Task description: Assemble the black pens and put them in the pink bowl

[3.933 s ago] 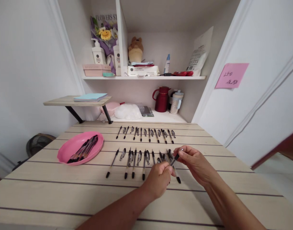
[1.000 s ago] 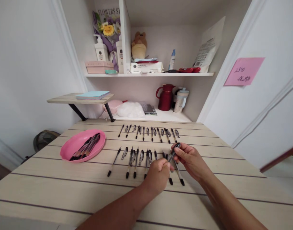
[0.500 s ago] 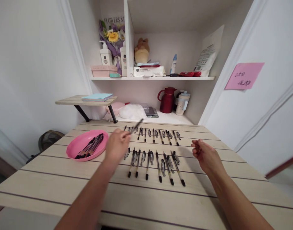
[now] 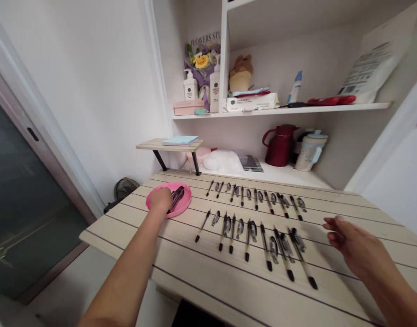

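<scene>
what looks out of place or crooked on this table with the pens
Nothing spilled or broken. The pens lie in two tidy rows on the table, caps beside them. Only the leftmost pen of the near row sits apart and slanted, and those in the pink dish, by the left hand, are heaped loosely.

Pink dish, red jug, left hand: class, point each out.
Pink dish (image 4: 185,205): head view, right rim.
Red jug (image 4: 281,147): head view, body.
Left hand (image 4: 161,199): head view, back of hand.
</scene>
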Motion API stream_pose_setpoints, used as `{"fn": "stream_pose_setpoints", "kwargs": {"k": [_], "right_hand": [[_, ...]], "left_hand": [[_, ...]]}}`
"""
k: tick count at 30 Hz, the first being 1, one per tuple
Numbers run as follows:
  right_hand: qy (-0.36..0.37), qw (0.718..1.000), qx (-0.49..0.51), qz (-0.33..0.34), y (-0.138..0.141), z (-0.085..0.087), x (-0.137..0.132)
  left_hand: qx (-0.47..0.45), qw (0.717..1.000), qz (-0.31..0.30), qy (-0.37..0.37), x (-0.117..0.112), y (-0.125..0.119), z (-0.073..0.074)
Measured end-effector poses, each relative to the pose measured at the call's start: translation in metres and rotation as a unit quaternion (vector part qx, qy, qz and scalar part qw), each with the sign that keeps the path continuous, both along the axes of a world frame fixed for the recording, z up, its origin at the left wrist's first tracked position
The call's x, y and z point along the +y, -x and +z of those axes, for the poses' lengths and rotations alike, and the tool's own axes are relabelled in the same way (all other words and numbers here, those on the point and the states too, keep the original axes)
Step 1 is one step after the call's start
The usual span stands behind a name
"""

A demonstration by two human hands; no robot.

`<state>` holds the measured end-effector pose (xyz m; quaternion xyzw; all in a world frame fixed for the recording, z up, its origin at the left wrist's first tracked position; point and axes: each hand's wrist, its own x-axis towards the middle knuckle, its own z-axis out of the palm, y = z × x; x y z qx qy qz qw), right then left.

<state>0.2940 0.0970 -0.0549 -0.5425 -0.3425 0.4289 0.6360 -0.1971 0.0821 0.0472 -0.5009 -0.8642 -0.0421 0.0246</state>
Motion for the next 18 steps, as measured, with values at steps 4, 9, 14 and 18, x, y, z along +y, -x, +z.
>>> {"fn": "stream_pose_setpoints", "kwargs": {"k": [4,9,14,18], "right_hand": [[0.004,1.000,0.005,-0.012,0.000,-0.001,0.002],[0.010,0.996,-0.069,-0.058,-0.004,0.013,0.012],[0.058,0.948,-0.306,-0.060,-0.020,0.031,0.040],[0.082,0.910,-0.404,-0.034,-0.017,0.035,0.059]], "left_hand": [[-0.005,0.999,-0.037,-0.031,-0.006,-0.008,0.007],[-0.024,0.975,-0.188,-0.114,-0.017,-0.070,0.014],[-0.287,0.840,-0.430,-0.165,-0.037,-0.168,0.002],[-0.382,0.776,-0.485,-0.131,-0.047,-0.219,-0.014]]}}
